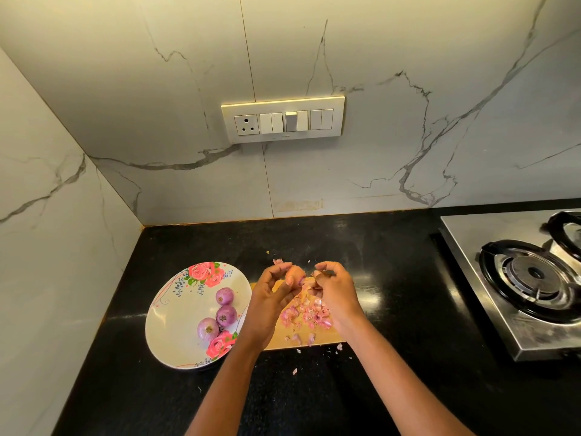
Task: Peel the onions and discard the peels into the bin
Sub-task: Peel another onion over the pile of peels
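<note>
My left hand (273,294) holds a small onion (295,274) with its papery skin on, above a wooden cutting board (301,339). My right hand (334,289) is right beside it, fingers pinched on a dark object at the onion's end; what it is I cannot tell. A pile of pink onion peels (306,314) lies on the board under my hands. Three peeled purple onions (224,296) (226,315) (207,329) sit on a white plate with a rose pattern (176,316) to the left. No bin is in view.
A black counter (393,294) holds the board and plate, with stray peel bits around the board. A steel gas stove (518,278) stands at the right. Marble walls close the back and left; a switch panel (283,119) is on the back wall.
</note>
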Available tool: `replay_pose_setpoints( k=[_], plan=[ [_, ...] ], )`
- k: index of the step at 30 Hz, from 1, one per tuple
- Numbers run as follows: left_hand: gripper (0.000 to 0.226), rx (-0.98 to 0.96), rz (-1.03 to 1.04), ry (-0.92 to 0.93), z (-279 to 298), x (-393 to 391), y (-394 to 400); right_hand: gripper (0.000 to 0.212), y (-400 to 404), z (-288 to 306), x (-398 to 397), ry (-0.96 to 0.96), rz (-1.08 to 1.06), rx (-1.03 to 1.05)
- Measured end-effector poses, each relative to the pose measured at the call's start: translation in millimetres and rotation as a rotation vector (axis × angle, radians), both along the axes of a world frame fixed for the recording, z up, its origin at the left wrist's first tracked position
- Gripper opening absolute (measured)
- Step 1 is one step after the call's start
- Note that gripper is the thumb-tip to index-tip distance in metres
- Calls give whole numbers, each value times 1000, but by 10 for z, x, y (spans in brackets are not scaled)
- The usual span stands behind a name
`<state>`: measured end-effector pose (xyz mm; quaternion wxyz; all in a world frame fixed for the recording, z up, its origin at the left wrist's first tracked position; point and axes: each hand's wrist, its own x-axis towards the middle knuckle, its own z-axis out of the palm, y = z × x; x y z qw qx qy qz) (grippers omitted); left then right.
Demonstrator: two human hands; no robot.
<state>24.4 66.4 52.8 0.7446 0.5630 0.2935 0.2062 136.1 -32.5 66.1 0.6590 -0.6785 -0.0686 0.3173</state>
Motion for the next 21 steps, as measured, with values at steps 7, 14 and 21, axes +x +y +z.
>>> replay_pose_setpoints(
  k=[7,14,21],
  plan=[
    [33,-208,33,-50,61,13,25,23,-49,-31,11,-108,147,-20],
    [33,-1,19,73,32,18,22,14,-38,-98,-35,-453,217,-59],
    [40,27,-55,109,65,-3,2,8,-70,-104,11,-637,187,-127]
  ],
)
